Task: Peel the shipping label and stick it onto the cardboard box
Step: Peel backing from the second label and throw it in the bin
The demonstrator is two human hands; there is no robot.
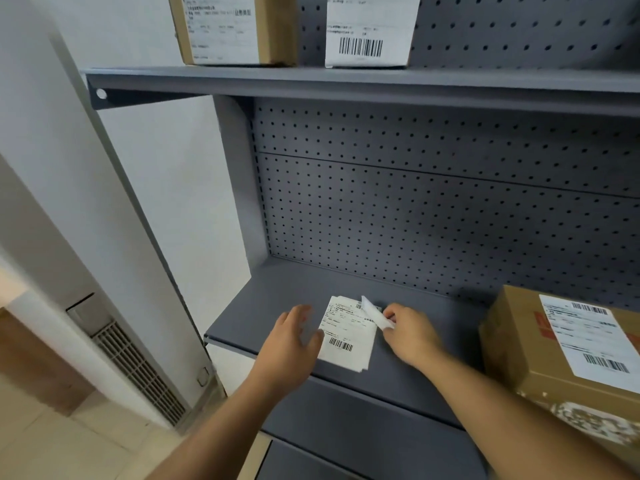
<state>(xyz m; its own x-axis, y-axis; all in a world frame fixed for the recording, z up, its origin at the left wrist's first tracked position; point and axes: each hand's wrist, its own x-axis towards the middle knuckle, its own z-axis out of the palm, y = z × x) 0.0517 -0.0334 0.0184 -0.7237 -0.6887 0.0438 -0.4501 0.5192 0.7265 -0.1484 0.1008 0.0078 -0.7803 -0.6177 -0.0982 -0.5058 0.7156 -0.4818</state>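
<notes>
— Where does the shipping label (348,332) lie?

— Flat on the grey metal shelf (277,299), near its front edge, on top of a small stack of white sheets whose edges peek out beneath it. It is a white rectangle with rows of fine print and a black barcode near its lower end.

— And the hands?

— The left hand (289,341) rests on the label's left edge, fingers loosely spread and blurred. The right hand (408,332) pinches a narrow white paper strip (375,315) that curls up from the label's top right corner, thumb and fingertips closed on it.

— The cardboard box?

— A brown cardboard box (519,348) sits on the same shelf to the right, apart from both hands. Its top carries a white printed label with 2 barcodes and a patch of red print beside it.

— Anything behind?

— A grey perforated back panel (433,209), dotted with small round holes. On the upper shelf (346,81) stand 2 more parcels, a brown box (277,29) with a label and a white one (372,29) with a barcode.
</notes>
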